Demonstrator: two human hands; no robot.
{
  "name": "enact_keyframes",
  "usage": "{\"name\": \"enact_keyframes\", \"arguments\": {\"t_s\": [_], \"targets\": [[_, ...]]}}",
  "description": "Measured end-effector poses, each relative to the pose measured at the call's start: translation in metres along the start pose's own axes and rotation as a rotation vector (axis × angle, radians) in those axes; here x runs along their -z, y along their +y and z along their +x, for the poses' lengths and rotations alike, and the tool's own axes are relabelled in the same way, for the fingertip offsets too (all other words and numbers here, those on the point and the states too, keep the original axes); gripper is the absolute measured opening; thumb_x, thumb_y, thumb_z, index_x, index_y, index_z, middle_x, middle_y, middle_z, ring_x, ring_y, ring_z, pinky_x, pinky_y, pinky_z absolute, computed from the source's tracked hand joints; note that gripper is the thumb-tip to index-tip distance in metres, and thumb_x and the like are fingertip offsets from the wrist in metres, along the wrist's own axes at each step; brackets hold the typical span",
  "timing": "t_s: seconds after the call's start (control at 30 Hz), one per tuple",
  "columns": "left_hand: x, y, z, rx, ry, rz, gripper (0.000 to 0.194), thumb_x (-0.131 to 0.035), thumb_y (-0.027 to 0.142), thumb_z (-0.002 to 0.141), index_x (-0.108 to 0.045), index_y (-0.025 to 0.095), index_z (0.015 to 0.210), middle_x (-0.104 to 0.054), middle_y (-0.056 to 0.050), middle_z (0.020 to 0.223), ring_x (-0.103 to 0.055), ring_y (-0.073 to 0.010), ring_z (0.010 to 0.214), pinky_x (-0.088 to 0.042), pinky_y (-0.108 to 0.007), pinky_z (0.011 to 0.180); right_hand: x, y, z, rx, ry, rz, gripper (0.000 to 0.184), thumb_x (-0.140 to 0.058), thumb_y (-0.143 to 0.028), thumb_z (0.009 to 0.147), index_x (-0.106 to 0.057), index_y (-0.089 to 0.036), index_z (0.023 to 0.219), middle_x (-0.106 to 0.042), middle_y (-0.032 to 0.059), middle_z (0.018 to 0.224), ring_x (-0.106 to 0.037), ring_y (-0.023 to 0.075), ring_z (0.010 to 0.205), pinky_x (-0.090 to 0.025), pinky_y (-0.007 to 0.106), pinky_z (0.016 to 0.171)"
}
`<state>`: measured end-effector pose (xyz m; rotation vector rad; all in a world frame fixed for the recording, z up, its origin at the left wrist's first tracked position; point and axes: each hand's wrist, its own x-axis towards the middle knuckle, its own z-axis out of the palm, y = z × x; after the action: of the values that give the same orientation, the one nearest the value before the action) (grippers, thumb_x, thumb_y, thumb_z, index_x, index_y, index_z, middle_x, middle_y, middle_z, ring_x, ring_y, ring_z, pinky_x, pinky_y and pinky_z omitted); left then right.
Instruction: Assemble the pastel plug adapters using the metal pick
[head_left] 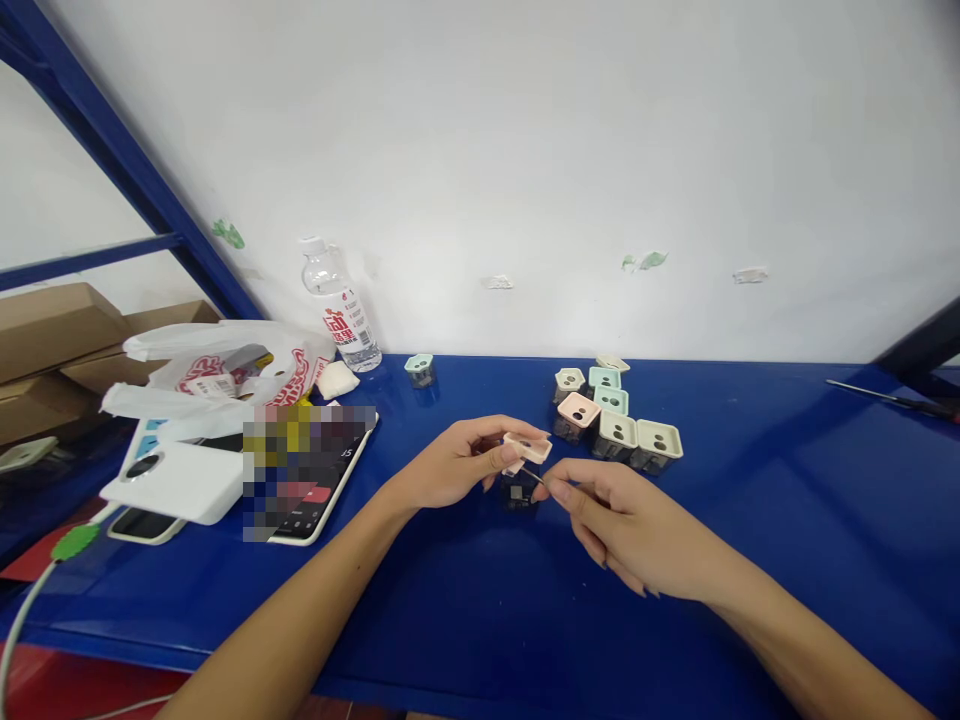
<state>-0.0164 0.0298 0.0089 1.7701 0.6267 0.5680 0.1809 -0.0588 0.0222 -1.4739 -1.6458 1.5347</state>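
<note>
My left hand (457, 465) pinches a small pink square plastic cap (527, 447) between thumb and fingers. My right hand (622, 525) holds a thin metal pin (533, 473) between its fingertips, and the pin's tip reaches the underside of the cap. A dark boxy part (519, 494) lies on the blue table (420, 620) just beneath the hands. Behind them stands a group of several pastel square caps on dark bodies (616, 430), each with two round holes. A single teal one (421, 369) stands apart to the left.
A plastic water bottle (340, 305) and a white plastic bag (217, 370) stand at the back left, beside a pixelated tablet or phone (307, 475) and a white device (172, 480). Cardboard boxes (52, 340) lie beyond the table's left edge. A screwdriver (892, 400) lies far right.
</note>
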Motion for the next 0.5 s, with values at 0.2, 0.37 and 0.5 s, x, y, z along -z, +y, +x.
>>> {"name": "enact_keyframes", "arguments": {"t_s": [0.2, 0.37, 0.5], "targets": [[0.0021, -0.002, 0.0004, -0.012, 0.003, -0.019, 0.04, -0.053, 0.044, 0.089, -0.064, 0.017, 0.115, -0.062, -0.013, 0.119, -0.05, -0.0086, 0.067, -0.044, -0.019, 0.052, -0.0038, -0.0037, 0.0011, 0.011, 0.019, 0.015, 0.036, -0.033, -0.047, 0.096, -0.056, -0.02, 0.092, -0.044, -0.0086, 0.048, -0.033, 0.0054, 0.03, -0.025, 0.017, 0.033], [0.0025, -0.0023, 0.0014, -0.007, 0.025, 0.002, 0.038, -0.054, 0.044, 0.088, -0.065, 0.016, 0.112, -0.064, -0.012, 0.115, -0.048, -0.0068, 0.062, -0.042, -0.018, 0.05, -0.0084, -0.0008, 0.0019, 0.22, 0.248, -0.324, 0.038, -0.036, -0.038, 0.097, -0.047, -0.02, 0.065, -0.043, -0.0054, 0.051, -0.037, 0.0084, 0.044, -0.027, 0.021, 0.044], [0.0014, -0.005, 0.0025, -0.002, 0.037, 0.013, 0.038, -0.054, 0.044, 0.088, -0.065, 0.015, 0.111, -0.065, -0.011, 0.108, -0.047, -0.0058, 0.058, -0.04, -0.018, 0.048, -0.0099, 0.0037, 0.0028, 0.285, 0.333, -0.532, 0.038, -0.034, -0.033, 0.098, -0.047, -0.02, 0.064, -0.039, -0.0049, 0.049, -0.036, 0.0101, 0.044, -0.024, 0.025, 0.045]]}}
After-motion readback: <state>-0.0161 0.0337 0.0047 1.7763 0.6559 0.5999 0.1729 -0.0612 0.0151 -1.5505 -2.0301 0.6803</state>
